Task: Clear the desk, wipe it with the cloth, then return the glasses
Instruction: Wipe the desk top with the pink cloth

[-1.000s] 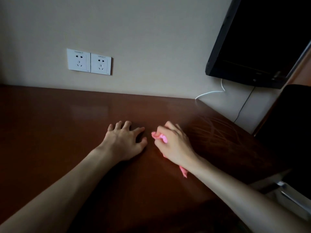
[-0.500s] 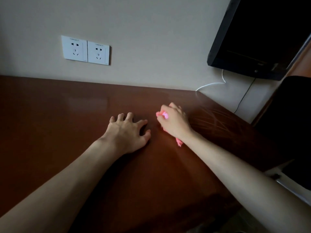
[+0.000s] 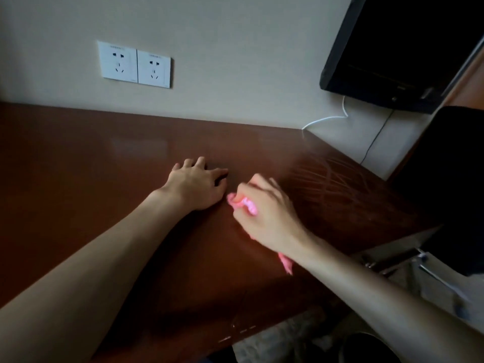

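Right hand [image 3: 264, 213] grips crumpled pink cloth [image 3: 243, 204] on glossy red-brown wooden desk [image 3: 78, 166], just right of flat, open left hand [image 3: 196, 187]; unwiped desk lies leftward.

Pink cloth [image 3: 248, 205]: mostly hidden under the right hand [image 3: 264, 210] — only a bunched end by the thumb and a tail below the wrist show.
Right hand: fingers blurred; their hold cannot be read exactly.
Television [image 3: 408, 51]: cut off by the top and right edges.
Black chair [image 3: 453, 179]: dark, cut by the right edge — shape unclear.
Socket lettering [image 3: 134, 64]: too small to read.
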